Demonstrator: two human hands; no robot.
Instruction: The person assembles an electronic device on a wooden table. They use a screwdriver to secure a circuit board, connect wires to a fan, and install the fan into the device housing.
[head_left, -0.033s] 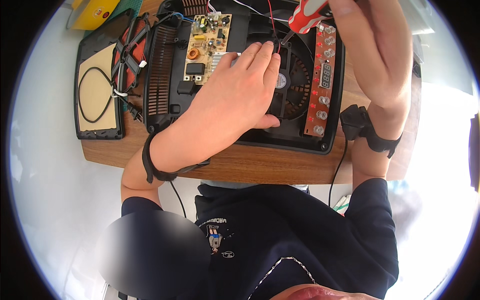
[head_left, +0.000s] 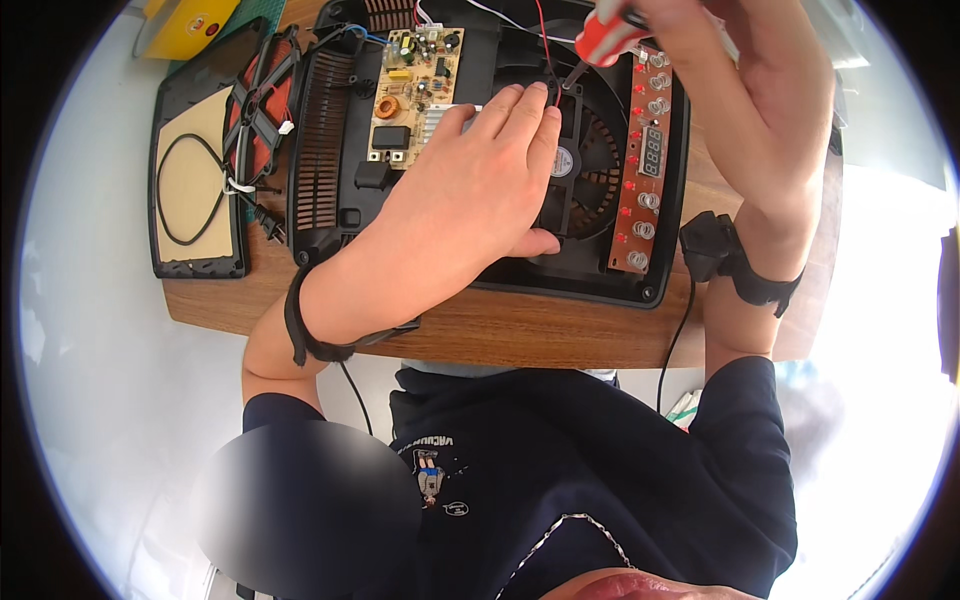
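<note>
Left fingers (head_left: 545, 137) block fan (head_left: 597, 192) from left; near tabletop strip (head_left: 560, 329) free.

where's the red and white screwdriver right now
Near the head view's top edge, right of centre: the screwdriver is in the right grip, its tip by the upper corner of the fan.

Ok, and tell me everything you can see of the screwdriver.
The screwdriver has a red and white handle that looks like plastic and a slim, metal-looking shaft. The right hand holds the handle, hiding much of it. It is tilted, the shaft slanting down and left in the picture to an upper corner of the black fan, near the left hand. Its tip is too small to tell whether it sits in a screw.
</note>
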